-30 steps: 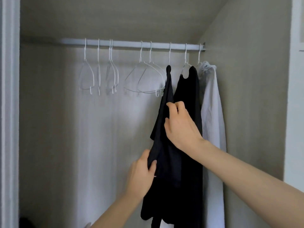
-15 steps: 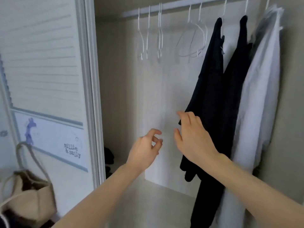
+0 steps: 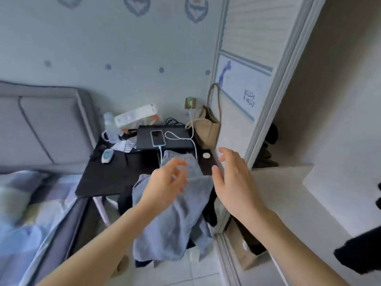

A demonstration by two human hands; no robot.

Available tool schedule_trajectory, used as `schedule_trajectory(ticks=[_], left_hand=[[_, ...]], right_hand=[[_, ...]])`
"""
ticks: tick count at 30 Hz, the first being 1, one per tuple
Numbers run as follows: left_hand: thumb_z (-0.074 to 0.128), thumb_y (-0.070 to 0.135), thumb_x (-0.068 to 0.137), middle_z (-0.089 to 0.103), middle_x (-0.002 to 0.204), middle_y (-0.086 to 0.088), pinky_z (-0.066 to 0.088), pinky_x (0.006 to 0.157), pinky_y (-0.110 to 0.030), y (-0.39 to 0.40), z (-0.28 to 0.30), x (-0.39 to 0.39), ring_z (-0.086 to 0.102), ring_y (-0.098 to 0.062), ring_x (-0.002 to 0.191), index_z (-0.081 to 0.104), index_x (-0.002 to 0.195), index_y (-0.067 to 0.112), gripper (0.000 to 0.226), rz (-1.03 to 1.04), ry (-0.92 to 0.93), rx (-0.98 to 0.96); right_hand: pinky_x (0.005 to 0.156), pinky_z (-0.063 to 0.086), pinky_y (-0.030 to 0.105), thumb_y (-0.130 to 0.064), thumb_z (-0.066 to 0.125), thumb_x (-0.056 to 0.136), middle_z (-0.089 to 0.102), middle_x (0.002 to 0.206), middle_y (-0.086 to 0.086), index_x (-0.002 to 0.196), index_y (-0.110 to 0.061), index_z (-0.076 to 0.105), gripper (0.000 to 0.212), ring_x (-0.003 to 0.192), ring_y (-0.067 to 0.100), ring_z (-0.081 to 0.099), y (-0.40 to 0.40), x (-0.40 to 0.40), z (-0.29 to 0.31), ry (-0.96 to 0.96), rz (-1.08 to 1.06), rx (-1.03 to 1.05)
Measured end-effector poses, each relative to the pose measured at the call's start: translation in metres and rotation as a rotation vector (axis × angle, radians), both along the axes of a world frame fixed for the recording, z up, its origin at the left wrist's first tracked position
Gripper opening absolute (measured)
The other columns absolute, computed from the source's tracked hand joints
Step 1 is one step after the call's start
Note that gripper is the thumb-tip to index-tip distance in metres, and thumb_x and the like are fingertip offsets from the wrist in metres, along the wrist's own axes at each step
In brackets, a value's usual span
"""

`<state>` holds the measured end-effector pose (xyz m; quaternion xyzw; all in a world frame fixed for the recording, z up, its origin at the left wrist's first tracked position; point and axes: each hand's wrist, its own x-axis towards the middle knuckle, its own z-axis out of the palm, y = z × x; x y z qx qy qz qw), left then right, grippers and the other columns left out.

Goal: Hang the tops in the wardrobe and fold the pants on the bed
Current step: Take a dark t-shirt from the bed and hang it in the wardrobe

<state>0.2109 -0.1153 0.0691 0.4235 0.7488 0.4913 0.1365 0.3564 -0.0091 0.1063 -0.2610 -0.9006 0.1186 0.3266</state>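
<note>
left hand (image 3: pixel 168 182) released, over grey garment (image 3: pixel 175 219) | right hand (image 3: pixel 231 182) released, beside it | garment drapes off surface (image 3: pixel 107 174) edge, long axis downward | left hand nearer

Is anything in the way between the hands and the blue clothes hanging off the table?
Nothing visible blocks them. The left hand and right hand, both empty, hover just in front of the blue-grey clothes draped over the black table edge.
</note>
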Motion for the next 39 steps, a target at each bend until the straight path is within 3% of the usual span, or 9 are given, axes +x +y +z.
schedule_trajectory(ticks=[3,4,10,16,21,26,32,37,39], left_hand=[[0.052,0.021,0.099,0.07,0.072,0.002,0.049,0.055,-0.024,-0.067,-0.012,-0.016,0.067,-0.012,0.056,0.06,0.103,0.026,0.01,0.175,-0.063,-0.026],[0.052,0.02,0.098,0.07,0.072,0.002,0.051,0.058,-0.025,-0.137,-0.026,-0.025,0.067,-0.013,0.056,0.06,0.102,0.025,0.011,0.315,-0.089,-0.041],[0.052,0.019,0.098,0.069,0.069,0.003,0.053,0.061,-0.038,-0.296,-0.087,-0.032,0.065,-0.019,0.052,0.058,0.097,0.032,0.015,0.628,-0.294,-0.037],[0.052,0.017,0.097,0.069,0.068,-0.001,0.054,0.065,-0.04,-0.541,-0.158,-0.019,0.065,-0.025,0.052,0.059,0.096,0.03,0.015,0.997,-0.465,-0.128],[0.049,0.012,0.098,0.07,0.069,-0.002,0.049,0.049,-0.031,-0.697,-0.207,0.01,0.067,-0.023,0.052,0.058,0.098,0.021,0.012,1.252,-0.61,-0.222],[0.053,0.013,0.098,0.068,0.067,-0.006,0.059,0.069,-0.051,-0.778,-0.254,0.026,0.069,-0.03,0.064,0.059,0.097,0.018,0.009,1.419,-0.831,-0.165],[0.054,0.01,0.092,0.07,0.086,-0.01,0.055,0.066,-0.032,-0.841,-0.31,0.006,0.068,-0.024,0.076,0.063,0.104,0.01,0.015,1.549,-0.912,-0.331],[0.053,0.018,0.092,0.068,0.095,-0.003,0.042,0.073,-0.029,-0.894,-0.378,-0.046,0.062,-0.023,0.09,0.064,0.095,0.019,0.011,1.561,-0.967,-0.555],[0.052,0.017,0.091,0.066,0.105,-0.006,0.045,0.081,-0.03,-0.912,-0.406,-0.066,0.061,-0.026,0.102,0.064,0.104,0.015,0.018,1.568,-0.951,-0.591]], right_hand=[[0.085,0.043,0.03,-0.019,0.054,0.095,0.056,0.118,0.008,0.132,-0.006,0.046,0.041,0.11,0.026,0.053,-0.044,-0.031,-0.019,-0.027,0.144,-0.028],[0.085,0.042,0.029,-0.019,0.054,0.095,0.056,0.117,0.008,0.132,-0.006,0.046,0.04,0.11,0.026,0.053,-0.097,-0.061,-0.032,-0.029,0.283,-0.059],[0.088,0.045,0.038,-0.019,0.052,0.092,0.058,0.111,0.011,0.124,-0.004,0.051,0.035,0.104,0.031,0.055,-0.222,-0.12,-0.074,-0.123,0.546,-0.123],[0.092,0.043,0.038,-0.019,0.051,0.094,0.055,0.119,0.008,0.129,-0.007,0.048,0.037,0.113,0.028,0.051,-0.414,-0.173,-0.143,-0.403,0.816,-0.218],[0.095,0.039,0.035,-0.02,0.048,0.096,0.053,0.122,0.007,0.13,-0.01,0.047,0.035,0.116,0.026,0.049,-0.554,-0.206,-0.196,-0.659,0.985,-0.237],[0.097,0.04,0.036,-0.02,0.046,0.097,0.052,0.128,0.008,0.128,-0.009,0.048,0.033,0.12,0.026,0.048,-0.645,-0.241,-0.238,-0.871,1.113,-0.281],[0.085,0.039,0.033,-0.027,0.044,0.099,0.055,0.121,0.007,0.119,-0.011,0.052,0.027,0.11,0.025,0.052,-0.737,-0.305,-0.303,-1.087,1.243,-0.231],[0.087,0.043,0.038,-0.028,0.044,0.099,0.058,0.113,0.011,0.108,-0.01,0.056,0.024,0.105,0.028,0.053,-0.819,-0.368,-0.394,-1.172,1.394,-0.107],[0.09,0.044,0.041,-0.031,0.045,0.098,0.059,0.111,0.011,0.107,-0.011,0.058,0.025,0.105,0.03,0.054,-0.852,-0.385,-0.431,-1.173,1.449,-0.048]])
